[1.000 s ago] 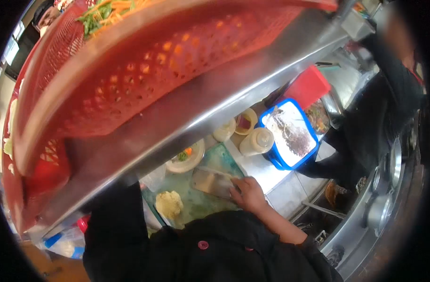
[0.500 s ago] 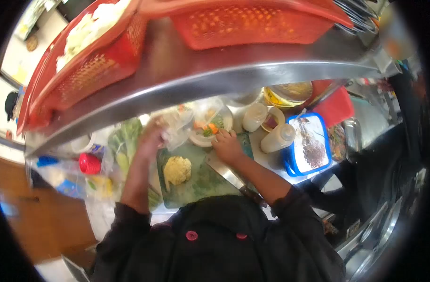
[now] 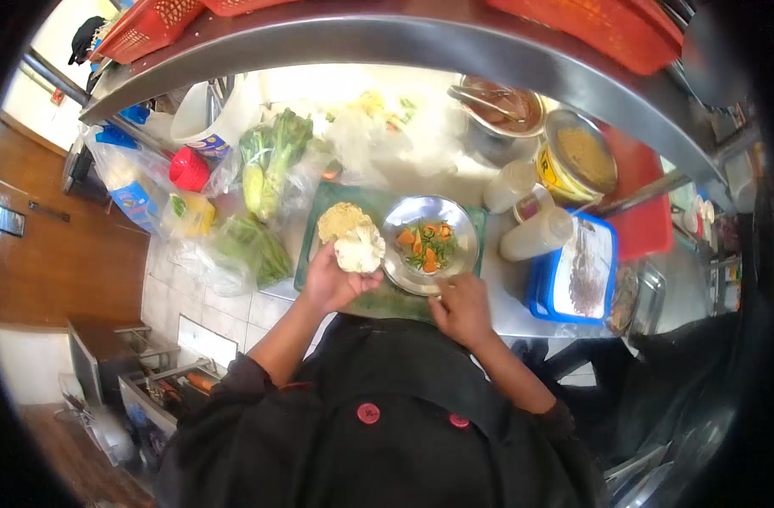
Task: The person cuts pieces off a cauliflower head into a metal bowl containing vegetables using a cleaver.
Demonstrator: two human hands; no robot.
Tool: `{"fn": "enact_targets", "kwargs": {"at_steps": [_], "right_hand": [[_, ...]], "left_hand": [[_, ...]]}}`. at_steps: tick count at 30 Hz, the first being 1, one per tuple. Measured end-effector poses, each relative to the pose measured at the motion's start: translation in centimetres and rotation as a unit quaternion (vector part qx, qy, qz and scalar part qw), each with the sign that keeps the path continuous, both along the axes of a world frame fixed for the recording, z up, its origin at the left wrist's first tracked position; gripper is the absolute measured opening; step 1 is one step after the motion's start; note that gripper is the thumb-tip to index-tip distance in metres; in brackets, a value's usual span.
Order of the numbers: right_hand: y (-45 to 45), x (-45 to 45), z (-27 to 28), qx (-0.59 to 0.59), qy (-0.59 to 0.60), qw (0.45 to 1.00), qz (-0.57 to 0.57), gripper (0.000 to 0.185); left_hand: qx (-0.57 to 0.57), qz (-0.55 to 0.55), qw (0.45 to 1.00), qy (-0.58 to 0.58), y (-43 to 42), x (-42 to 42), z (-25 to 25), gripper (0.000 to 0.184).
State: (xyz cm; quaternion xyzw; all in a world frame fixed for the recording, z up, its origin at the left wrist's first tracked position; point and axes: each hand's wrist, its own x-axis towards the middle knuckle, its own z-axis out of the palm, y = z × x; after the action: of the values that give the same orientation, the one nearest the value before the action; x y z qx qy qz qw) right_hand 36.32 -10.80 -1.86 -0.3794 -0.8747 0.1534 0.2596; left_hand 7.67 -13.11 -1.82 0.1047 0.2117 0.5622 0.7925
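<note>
Left hand [image 3: 328, 284]: fingers half-curled, cupped around a white cauliflower piece [image 3: 360, 251]. Right hand [image 3: 463, 309]: fingers bent inward at the near rim of a metal bowl [image 3: 442, 211]; whether they grip it cannot be told. Beneath both sets of fingers lies a green cutting board [image 3: 387, 306]. Directly beyond the left fingers is a yellowish cauliflower portion [image 3: 343, 219]; beyond the right fingertips, cut orange and green vegetables [image 3: 429, 247] lie in the bowl. Farther right of the right fingers stand a blue-edged tub [image 3: 545, 286] and a squeeze bottle [image 3: 535, 239]; farther left of the left fingers, leafy greens [image 3: 270, 165].
</note>
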Motion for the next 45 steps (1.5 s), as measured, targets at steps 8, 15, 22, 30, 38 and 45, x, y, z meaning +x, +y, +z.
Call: {"fn": "enact_targets", "kwargs": {"at_steps": [8,15,22,30,38,45], "right_hand": [[-4.4,4.3,-3.3,-0.251,-0.118,0.955,-0.103,0.042],[-5.4,4.0,2.2,-0.293,-0.186,0.913,-0.217,0.03],[-9.8,9.3,9.3,-0.309,-0.227,0.902,-0.201,0.026],[-15.6,12.9,11.2,-0.446,-0.026,0.858,-0.253,0.021],[-14.8,6.3,7.0,-0.348,0.338,0.856,-0.176,0.025],[-9.3,-2.4,8.2,-0.164,0.137,0.945,-0.247,0.048]], "left_hand": [[-0.014,0.007,0.994,0.105,1.4,1.1,0.1,0.064],[0.066,0.045,0.971,0.227,4.1,1.3,0.2,0.049],[0.079,-0.042,0.996,0.025,5.2,-0.4,-0.9,0.049],[0.075,-0.111,0.991,0.017,6.6,-1.1,-0.4,0.059],[-0.005,-0.048,0.996,0.079,7.4,0.4,0.6,0.063],[0.02,-0.13,0.98,0.151,7.1,0.8,0.7,0.055]]}}
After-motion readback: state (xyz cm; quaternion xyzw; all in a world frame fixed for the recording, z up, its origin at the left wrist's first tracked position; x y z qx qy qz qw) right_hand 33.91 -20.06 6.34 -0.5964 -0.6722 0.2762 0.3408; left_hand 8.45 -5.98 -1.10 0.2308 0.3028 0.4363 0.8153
